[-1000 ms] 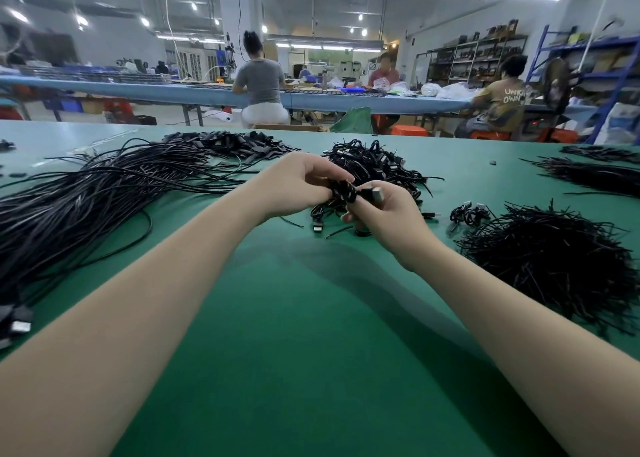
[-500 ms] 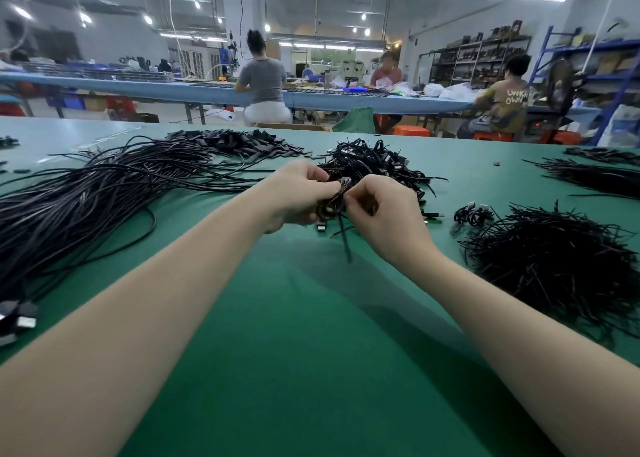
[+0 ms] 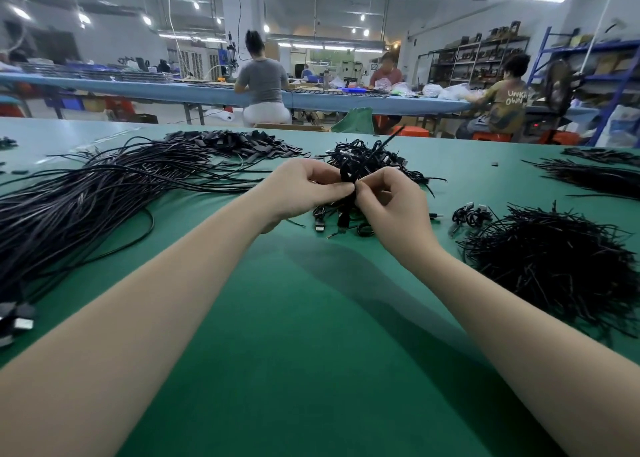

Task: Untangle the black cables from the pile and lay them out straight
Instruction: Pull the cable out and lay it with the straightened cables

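A small coiled black cable bundle [image 3: 347, 175] sits between my two hands, just above the green table [image 3: 311, 335]. My left hand [image 3: 304, 188] grips the bundle from the left with curled fingers. My right hand [image 3: 391, 200] pinches it from the right, fingertips meeting the left hand's. A loose tie end sticks up from the bundle. The tangled pile of coiled cables [image 3: 374, 160] lies right behind my hands. A long sheaf of straightened black cables [image 3: 86, 197] spreads across the left of the table.
A heap of thin black ties [image 3: 554, 266] lies at the right, with one coiled cable [image 3: 471, 214] beside it. More black strands [image 3: 595, 176] sit at the far right. Loose plugs [image 3: 320, 226] lie under my hands. People work at a blue bench [image 3: 194, 93] behind.
My hands have lifted the coiled bundle slightly and closed together on it. The dangling tie end that hung below half a second ago now points upward.
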Motion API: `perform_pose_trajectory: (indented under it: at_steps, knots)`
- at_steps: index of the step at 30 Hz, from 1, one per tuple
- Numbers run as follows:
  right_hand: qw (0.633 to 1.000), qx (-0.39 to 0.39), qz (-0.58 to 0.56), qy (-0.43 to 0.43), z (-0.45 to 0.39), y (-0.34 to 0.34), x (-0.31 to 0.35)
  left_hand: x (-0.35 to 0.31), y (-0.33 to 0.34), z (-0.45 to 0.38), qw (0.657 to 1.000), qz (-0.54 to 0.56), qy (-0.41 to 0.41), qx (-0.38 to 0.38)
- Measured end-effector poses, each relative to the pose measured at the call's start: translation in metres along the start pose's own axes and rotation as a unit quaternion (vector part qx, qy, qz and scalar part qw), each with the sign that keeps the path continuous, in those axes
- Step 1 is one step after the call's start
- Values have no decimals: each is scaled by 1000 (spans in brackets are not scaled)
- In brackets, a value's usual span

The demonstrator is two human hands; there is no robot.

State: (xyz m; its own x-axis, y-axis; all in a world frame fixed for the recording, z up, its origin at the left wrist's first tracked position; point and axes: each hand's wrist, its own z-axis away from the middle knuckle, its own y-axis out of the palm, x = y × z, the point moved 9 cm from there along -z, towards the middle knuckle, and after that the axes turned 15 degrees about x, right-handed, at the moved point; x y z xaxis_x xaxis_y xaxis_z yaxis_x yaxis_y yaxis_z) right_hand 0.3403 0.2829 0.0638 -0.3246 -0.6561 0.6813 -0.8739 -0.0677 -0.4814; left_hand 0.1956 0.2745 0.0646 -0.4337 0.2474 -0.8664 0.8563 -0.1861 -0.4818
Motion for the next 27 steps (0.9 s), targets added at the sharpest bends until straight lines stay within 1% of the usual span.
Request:
perform_pose_trajectory:
  at_steps: [2, 4, 5, 7, 8, 9, 11, 12, 13, 14, 15, 16, 17, 18, 20, 22, 24, 25, 27]
  knots:
    - [1000, 18, 7, 8, 0, 4, -1, -1, -2, 1, 999, -33, 18, -25]
    - [999, 21, 35, 4, 0, 4, 1, 0, 0, 0, 999, -36, 11, -29]
    - [997, 19, 69, -9, 1, 4, 5, 3, 2, -2, 999, -20, -2, -31]
    - [985, 22, 162, -62, 4, 7, 19, 14, 6, -3, 996, 56, -55, -42]
    - [970, 23, 217, -109, 7, 11, 30, 21, 9, -2, 990, 105, -89, -43]
    - [946, 19, 280, -162, 12, 15, 42, 26, 12, 0, 981, 150, -121, -37]
    - [880, 13, 399, -255, 23, 25, 56, 32, 16, 5, 963, 211, -167, 0]
    - [862, 14, 423, -279, 26, 28, 57, 32, 19, 7, 954, 239, -178, 25]
    - [867, 17, 411, -281, 27, 27, 56, 31, 21, 9, 946, 266, -181, 46]
    - [891, 20, 369, -262, 25, 24, 53, 29, 21, 9, 942, 280, -177, 60]
    - [923, 17, 306, -233, 20, 17, 48, 27, 20, 8, 944, 278, -163, 70]
    - [953, 11, 234, -193, 15, 10, 41, 23, 19, 6, 950, 266, -140, 78]
    - [974, 0, 177, -145, 10, 4, 32, 19, 17, 4, 959, 248, -111, 81]
    - [986, -13, 138, -97, 6, 0, 23, 15, 14, 2, 970, 214, -82, 76]
    - [997, -24, 64, -30, 3, -5, 8, 6, 9, 0, 994, 89, -29, 62]
    - [1000, -13, -6, 1, 2, -4, -1, -1, 4, 0, 1000, -9, 12, 25]
    - [999, 9, -29, 19, 1, 0, -5, -3, -3, 1, 998, -50, 26, -20]
    - [999, 21, -25, 23, 0, 3, -5, -2, -5, 1, 998, -58, 24, -30]
    - [999, 36, 5, 18, -3, 5, -3, 3, -3, 1, 998, -57, 10, -26]
